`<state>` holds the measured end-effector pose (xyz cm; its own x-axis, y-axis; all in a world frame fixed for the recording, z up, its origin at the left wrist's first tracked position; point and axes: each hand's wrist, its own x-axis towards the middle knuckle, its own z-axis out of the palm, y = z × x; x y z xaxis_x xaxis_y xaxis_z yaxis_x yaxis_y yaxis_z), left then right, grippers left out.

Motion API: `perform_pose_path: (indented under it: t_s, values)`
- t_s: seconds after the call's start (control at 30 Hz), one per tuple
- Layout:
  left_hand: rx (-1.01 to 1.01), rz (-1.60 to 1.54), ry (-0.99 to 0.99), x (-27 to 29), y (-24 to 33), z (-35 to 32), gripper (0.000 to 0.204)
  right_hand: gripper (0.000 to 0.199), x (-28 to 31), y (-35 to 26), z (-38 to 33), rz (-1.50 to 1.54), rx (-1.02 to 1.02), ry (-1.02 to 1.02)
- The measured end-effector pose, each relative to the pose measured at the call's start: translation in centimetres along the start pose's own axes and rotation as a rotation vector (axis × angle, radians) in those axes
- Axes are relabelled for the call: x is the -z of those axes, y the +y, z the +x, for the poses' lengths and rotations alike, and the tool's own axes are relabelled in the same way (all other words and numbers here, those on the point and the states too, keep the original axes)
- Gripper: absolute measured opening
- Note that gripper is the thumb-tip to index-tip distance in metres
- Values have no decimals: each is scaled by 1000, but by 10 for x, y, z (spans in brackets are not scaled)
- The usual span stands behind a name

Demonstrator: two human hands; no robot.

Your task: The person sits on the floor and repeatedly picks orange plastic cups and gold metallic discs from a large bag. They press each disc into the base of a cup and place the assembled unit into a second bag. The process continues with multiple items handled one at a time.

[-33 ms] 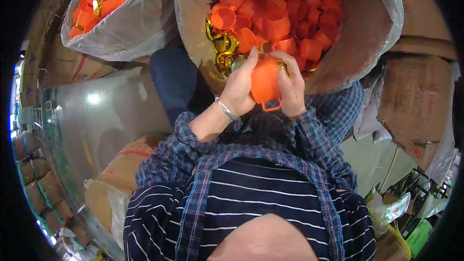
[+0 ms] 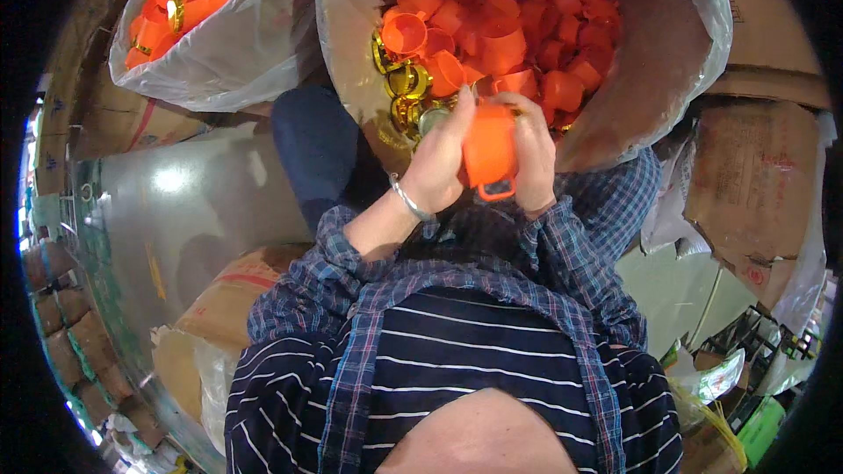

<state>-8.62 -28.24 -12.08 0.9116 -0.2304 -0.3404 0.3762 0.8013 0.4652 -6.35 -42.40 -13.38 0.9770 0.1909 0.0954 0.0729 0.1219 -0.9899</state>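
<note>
An orange plastic cup [image 2: 489,149] is held between my two hands, its small loop handle pointing toward me. My left hand [image 2: 439,160], with a silver bangle at the wrist, presses the cup's left side with the thumb along it. On the opposite side, the fingers of my right hand [image 2: 534,156] close round the cup near its far end. Part of that far end is hidden by my fingers. Just beyond my hands lie many orange cups [image 2: 502,46] in a large plastic-lined container [image 2: 654,101]. Shiny gold bands [image 2: 406,81] are heaped at its left inner side.
A second plastic-lined bag [image 2: 237,70] at the far left holds orange cups with gold bands. Cardboard [image 2: 746,193] stands at the right. A carton [image 2: 241,298] sits by my left elbow. My knee [image 2: 312,136] is against the container's left side.
The cup has turned slightly between my hands, its handle shifting a little. My left thumb has moved slightly to the right. Both hands still grip the cup.
</note>
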Motion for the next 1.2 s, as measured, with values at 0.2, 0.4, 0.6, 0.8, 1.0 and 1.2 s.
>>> perform_pose_path:
  t_s: [0.2,0.4,0.6,0.8,1.0,1.2]
  values:
    - [-321,1103,-71,1,-18,-22,39,45,-2,6,-6,541,-430,108]
    - [-45,-54,100,8,-7,-8,30,51,-3,-12,-10,-638,639,21]
    - [81,-219,79,10,-8,-4,47,36,-2,-3,-5,-254,183,9]
    - [-154,209,68,0,-23,-16,49,36,-5,3,-17,-423,186,127]
    - [-145,-11,84,8,-14,-1,50,46,2,-3,-7,-564,398,-67]
    - [-50,199,-48,12,-14,-13,42,47,16,-2,-1,231,-494,-55]
